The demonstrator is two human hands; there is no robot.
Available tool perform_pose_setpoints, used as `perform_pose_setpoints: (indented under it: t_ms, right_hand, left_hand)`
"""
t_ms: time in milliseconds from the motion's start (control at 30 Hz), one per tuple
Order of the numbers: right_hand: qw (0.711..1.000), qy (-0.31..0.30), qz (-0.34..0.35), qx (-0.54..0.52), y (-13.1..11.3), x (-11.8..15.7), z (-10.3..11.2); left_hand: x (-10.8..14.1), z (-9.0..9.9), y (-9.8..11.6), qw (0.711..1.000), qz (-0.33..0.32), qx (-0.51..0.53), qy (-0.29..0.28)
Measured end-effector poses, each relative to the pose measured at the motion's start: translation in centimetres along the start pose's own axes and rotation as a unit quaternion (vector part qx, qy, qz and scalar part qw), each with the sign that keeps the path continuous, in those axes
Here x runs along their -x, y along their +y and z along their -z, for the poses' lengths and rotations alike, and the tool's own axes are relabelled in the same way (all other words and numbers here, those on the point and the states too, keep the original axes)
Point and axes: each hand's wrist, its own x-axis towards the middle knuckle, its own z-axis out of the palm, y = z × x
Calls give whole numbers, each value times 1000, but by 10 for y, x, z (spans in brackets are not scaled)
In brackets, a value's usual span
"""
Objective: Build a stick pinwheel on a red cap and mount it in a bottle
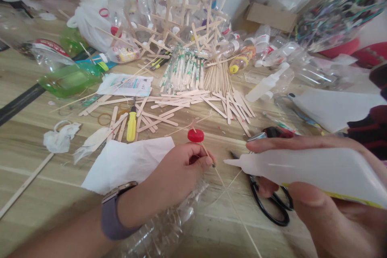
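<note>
My left hand [193, 161] pinches a thin wooden skewer [242, 217] that slants down to the right. A red bottle cap [196, 135] is threaded on its upper end, just above my fingers. A small dark spot sits on the skewer beside my fingertips. My right hand [326, 213] is closed around a white squeeze glue bottle [302, 165]. The bottle's pointed nozzle aims left at the skewer and stays a short way apart from it. Beneath the bottle lie black-handled scissors [256, 197], partly hidden. A clear plastic bottle [163, 225] lies under my left forearm.
Loose craft sticks [160, 117] and a yellow-handled screwdriver [132, 125] lie ahead. White paper [127, 161] rests left of my hand. Behind are skewers [219, 74], a green bottle [72, 78], a second glue bottle [266, 84] and a stick structure [184, 8] among plastic bottles.
</note>
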Motion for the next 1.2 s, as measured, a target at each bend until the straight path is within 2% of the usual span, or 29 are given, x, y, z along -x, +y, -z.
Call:
perform_pose_setpoints:
  t_ms: [300, 500, 700, 833, 1033, 1200]
  right_hand:
    - [996, -80, 15, -29, 2, 0, 0]
    - [995, -91, 34, -20, 6, -3, 2]
    - [983, -173, 59, 4, 15, -7, 11]
    - [984, -172, 49, -1, 17, -6, 9]
    - [991, -133, 25, -23, 13, -4, 5]
    - [985, -166, 49, -6, 15, -6, 7]
  left_hand:
    - [0, 2, -2, 1000, -12, 12, -1]
    - [1, 0, -1, 1000, -10, 8, -2]
    - [4, 0, 2, 1000, 1, 3, 2]
    - [3, 0, 0, 1000, -9, 10, -1]
    - [1, 0, -1, 1000, -2, 25, -2]
    - [2, 1, -1, 1000, -5, 22, -4]
